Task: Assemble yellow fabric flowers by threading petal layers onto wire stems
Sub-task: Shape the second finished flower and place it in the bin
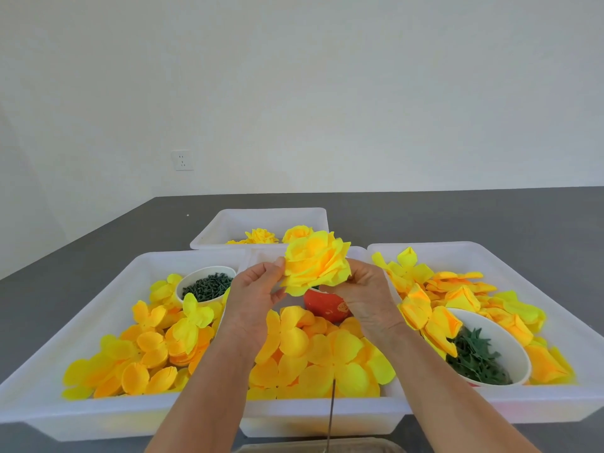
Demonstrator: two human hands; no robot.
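Both hands hold 1 flower (315, 261) above the trays: left hand (253, 294) pinches its edge, right hand (361, 294) grips beneath. Left tray (98, 416): petals (147, 358), bowl (205, 285) (dark green bits). Far tray (261, 217): 2 finished flowers (261, 236).

Plain white wall (327, 93) behind a dark grey table (490, 217). White socket plate (182, 160) on wall at 10 o'clock. Even, diffuse lighting.

— How's the light?
— Bright, even and soft; the white wall (327, 93) is flatly lit, and shadows under the trays (98, 416) are faint.
— Any blur or bending?
— Slightly soft throughout. The wide lens bows the table (490, 217) edges outward; yellows look oversaturated.
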